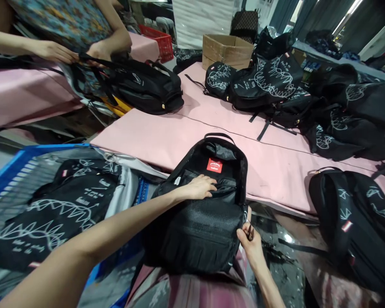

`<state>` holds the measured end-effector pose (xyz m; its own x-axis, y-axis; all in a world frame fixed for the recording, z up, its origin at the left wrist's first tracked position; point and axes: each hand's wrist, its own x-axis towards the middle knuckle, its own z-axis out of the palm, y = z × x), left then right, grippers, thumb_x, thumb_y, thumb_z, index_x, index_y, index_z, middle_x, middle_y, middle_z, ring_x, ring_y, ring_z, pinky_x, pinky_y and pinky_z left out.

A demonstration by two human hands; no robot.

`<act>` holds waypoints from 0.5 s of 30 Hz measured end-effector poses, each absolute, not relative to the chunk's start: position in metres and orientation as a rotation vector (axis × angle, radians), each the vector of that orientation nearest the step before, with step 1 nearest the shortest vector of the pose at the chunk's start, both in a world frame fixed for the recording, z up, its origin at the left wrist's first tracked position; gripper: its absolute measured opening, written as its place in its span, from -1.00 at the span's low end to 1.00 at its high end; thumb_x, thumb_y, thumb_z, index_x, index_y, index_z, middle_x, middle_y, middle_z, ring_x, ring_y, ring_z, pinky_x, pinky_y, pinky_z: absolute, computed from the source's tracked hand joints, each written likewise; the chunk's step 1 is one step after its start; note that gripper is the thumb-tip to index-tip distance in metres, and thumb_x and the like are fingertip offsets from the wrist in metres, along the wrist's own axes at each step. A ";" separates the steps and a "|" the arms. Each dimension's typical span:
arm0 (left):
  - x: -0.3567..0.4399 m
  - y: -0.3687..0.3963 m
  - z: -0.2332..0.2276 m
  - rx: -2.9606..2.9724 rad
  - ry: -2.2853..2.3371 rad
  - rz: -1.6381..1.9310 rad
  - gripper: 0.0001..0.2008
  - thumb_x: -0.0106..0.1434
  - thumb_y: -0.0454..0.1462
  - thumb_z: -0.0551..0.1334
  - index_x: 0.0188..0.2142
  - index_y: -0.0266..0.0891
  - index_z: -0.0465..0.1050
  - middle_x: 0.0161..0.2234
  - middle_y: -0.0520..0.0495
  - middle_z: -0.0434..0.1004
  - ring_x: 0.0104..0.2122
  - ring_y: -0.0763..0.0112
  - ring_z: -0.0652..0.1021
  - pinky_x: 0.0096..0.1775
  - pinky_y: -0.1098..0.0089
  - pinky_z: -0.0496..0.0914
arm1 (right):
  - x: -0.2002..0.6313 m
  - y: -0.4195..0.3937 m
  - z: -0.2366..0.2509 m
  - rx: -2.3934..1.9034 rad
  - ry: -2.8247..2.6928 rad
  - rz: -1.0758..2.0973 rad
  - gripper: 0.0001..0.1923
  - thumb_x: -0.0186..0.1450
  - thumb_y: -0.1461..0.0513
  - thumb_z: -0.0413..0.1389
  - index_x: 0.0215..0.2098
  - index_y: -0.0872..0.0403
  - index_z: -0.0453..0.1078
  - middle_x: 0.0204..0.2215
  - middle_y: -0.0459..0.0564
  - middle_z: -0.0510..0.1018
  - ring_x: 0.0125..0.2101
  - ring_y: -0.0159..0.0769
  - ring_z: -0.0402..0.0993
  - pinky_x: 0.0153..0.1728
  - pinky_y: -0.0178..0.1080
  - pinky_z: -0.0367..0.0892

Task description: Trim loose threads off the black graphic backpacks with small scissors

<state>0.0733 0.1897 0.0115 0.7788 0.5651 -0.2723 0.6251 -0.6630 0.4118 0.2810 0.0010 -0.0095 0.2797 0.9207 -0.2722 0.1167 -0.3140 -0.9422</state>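
Note:
An open black backpack (199,231) lies in front of me, its top resting on the edge of the pink table (167,137). A red label (214,165) shows inside it. My left hand (200,187) lies flat on the inner lining, fingers reaching into the open compartment. My right hand (250,244) pinches the backpack's right edge and holds a small dark tool, possibly snips, too small to tell for sure.
A blue crate (13,171) at left holds black backpacks with white scribble print. More such backpacks are piled at the far right (276,85) and near right (356,222). Across the table another person's hands (56,52) handle a black backpack (144,87). A cardboard box (226,49) stands behind.

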 end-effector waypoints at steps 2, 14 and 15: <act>0.075 0.197 0.010 2.430 0.852 -0.181 -0.73 0.17 -0.33 0.18 -0.12 -0.12 0.49 0.10 -0.11 0.35 0.07 0.17 0.34 0.08 0.11 0.12 | 0.283 0.007 -0.010 -1.666 -0.958 1.136 -0.59 -0.01 -0.04 0.18 -0.59 0.05 0.13 -0.63 -0.20 0.10 -0.57 -0.42 0.02 -0.54 -0.35 0.04; 0.067 0.223 0.010 2.357 0.858 -0.072 -0.71 0.20 -0.36 0.10 -0.10 -0.28 0.47 0.11 -0.19 0.32 0.10 0.14 0.31 0.09 0.12 0.15 | 0.316 0.037 -0.038 -1.632 -0.727 1.049 -0.63 0.06 -0.04 0.16 -0.46 0.13 0.45 -0.61 -0.09 0.41 -0.55 -0.36 0.29 -0.50 -0.32 0.21; 0.063 0.234 0.022 2.344 0.880 -0.037 -0.67 0.20 -0.34 0.10 -0.05 -0.32 0.43 0.12 -0.22 0.29 0.10 0.16 0.32 0.08 0.19 0.18 | 0.324 0.042 -0.045 -1.615 -0.681 1.005 -0.62 0.04 -0.03 0.18 -0.39 0.13 0.47 -0.53 -0.05 0.48 -0.48 -0.32 0.36 -0.44 -0.29 0.27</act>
